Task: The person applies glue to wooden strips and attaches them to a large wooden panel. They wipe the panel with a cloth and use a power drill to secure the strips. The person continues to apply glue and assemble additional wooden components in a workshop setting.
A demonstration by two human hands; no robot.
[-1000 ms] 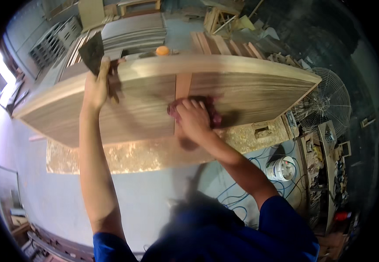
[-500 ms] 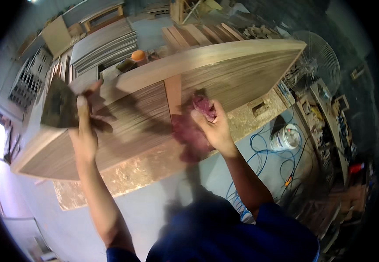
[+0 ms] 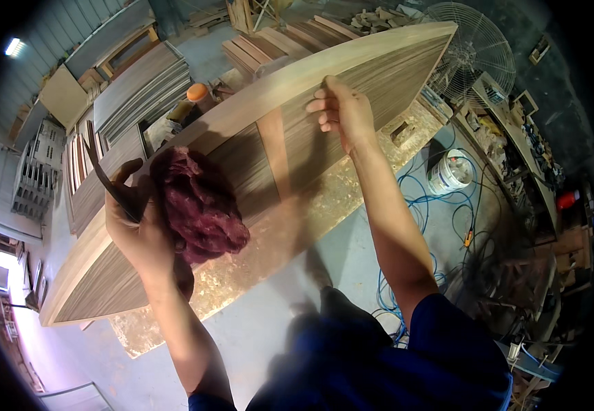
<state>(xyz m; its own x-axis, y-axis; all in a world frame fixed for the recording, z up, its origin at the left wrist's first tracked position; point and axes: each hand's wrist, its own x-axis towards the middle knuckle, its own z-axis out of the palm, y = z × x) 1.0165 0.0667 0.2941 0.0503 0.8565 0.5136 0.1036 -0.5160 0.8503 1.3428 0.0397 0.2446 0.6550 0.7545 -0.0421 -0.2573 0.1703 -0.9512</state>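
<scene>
A large door-like wood panel (image 3: 399, 85) lies before me, with striped dark veneer, a pale curved border and a reddish crosspiece (image 3: 274, 154). My left hand (image 3: 145, 240) is over its left part, closed on a bunched maroon cloth (image 3: 201, 205). The same hand also pinches a thin, dark, bent sheet (image 3: 107, 179), seen nearly edge-on; its kind cannot be made out. My right hand (image 3: 351, 116) is over the panel right of the crosspiece, empty, fingers apart and loosely curled. Whether its fingertips touch the wood I cannot tell.
A rough chipboard worktop (image 3: 269, 250) supports the panel. Stacked boards (image 3: 139, 89) and an orange-topped container (image 3: 198, 93) are beyond it. To the right are a white bucket (image 3: 449, 172), looped blue hose (image 3: 416, 198) on the floor and a large caged fan (image 3: 471, 51).
The maroon cloth has passed from my right hand to my left, which still keeps the dark sheet. My emptied right hand has moved up and right over the panel. The view has tilted.
</scene>
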